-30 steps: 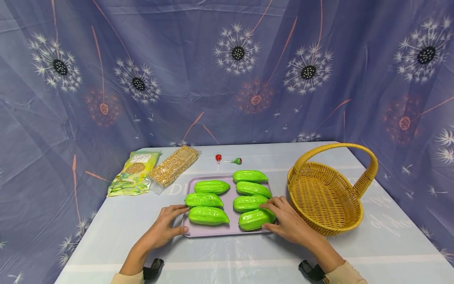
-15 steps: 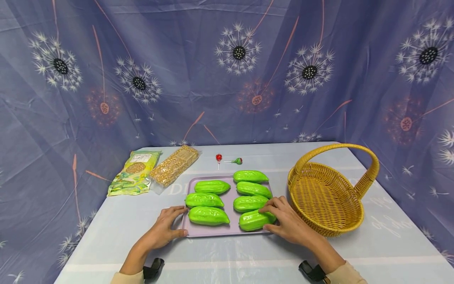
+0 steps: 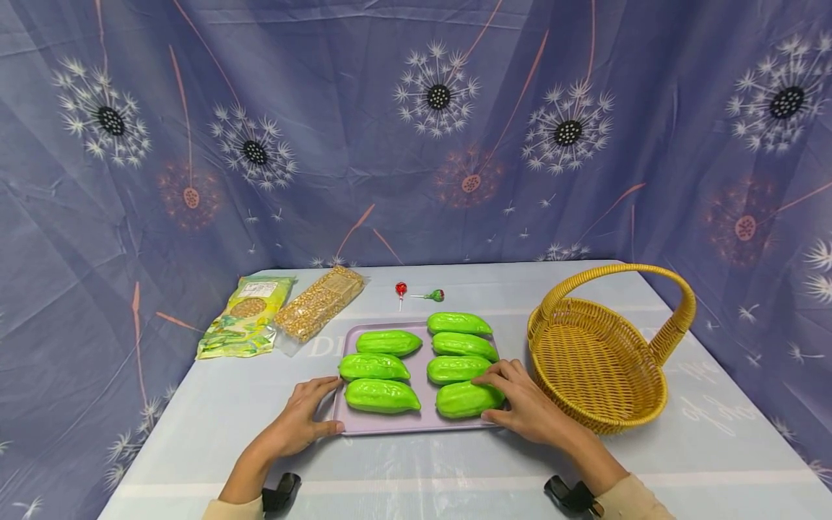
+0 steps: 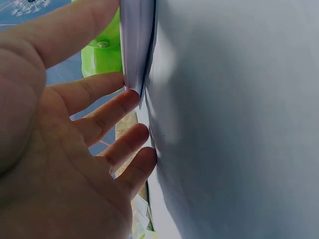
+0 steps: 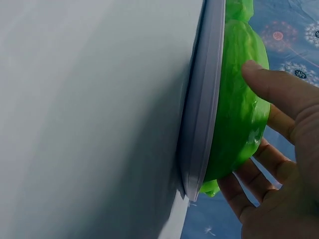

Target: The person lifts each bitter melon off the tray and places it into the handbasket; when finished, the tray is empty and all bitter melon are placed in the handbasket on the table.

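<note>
Presently, the right hand [image 3: 529, 404] grips the nearest right-hand green gourd [image 3: 463, 401], thumb at its near side, fingers curled over the far side; the gourd lies on a lilac tray [image 3: 418, 357]. The left hand [image 3: 295, 419] has its fingers apart, some tips touching the tray's left edge. Six other gourds [image 3: 382, 395] share the tray. Just right stands a wicker basket [image 3: 588, 365]. The step looks like grasping or settling this gourd; the next move probably calls for a steady lift or a gentle release.
</note>
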Tool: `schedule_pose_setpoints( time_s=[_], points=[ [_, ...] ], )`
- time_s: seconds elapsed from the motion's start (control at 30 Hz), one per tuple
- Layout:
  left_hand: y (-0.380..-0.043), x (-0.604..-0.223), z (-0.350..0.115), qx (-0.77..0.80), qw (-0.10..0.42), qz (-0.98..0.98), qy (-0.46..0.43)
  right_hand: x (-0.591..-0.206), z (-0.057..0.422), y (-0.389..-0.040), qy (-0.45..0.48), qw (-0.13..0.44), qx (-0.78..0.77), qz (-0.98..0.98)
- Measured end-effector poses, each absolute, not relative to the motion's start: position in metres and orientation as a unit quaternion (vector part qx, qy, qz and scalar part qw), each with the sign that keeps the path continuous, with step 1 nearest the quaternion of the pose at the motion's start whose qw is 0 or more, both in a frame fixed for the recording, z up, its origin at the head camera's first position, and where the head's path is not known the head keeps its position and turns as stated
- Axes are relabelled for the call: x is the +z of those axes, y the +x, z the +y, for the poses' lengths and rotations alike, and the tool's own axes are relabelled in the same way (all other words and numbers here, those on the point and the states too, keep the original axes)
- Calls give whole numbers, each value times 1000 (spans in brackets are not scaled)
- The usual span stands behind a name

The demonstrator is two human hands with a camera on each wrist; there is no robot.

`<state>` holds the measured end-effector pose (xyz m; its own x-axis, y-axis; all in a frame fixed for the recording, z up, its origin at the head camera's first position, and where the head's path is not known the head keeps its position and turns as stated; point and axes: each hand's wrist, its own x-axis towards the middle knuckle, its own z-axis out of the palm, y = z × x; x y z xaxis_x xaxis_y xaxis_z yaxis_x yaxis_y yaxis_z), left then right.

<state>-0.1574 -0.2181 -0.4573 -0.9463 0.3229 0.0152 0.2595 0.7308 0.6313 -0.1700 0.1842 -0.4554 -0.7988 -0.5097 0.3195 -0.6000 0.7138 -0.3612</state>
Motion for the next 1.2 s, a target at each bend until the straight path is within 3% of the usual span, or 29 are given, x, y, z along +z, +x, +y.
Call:
schedule_pose_setpoints(
  time_s=[0.57,1.0,1.2],
  points=[
    [-159,-458,-219,324,42,932,157,-460,180,-177,305,134,159,-929],
    [-158,-458,-218,325,43,931,159,-458,184,-172,305,59,217,-925],
    [-158,-459,-219,323,44,932,159,-458,185,-170,311,56,220,-923]
  ],
)
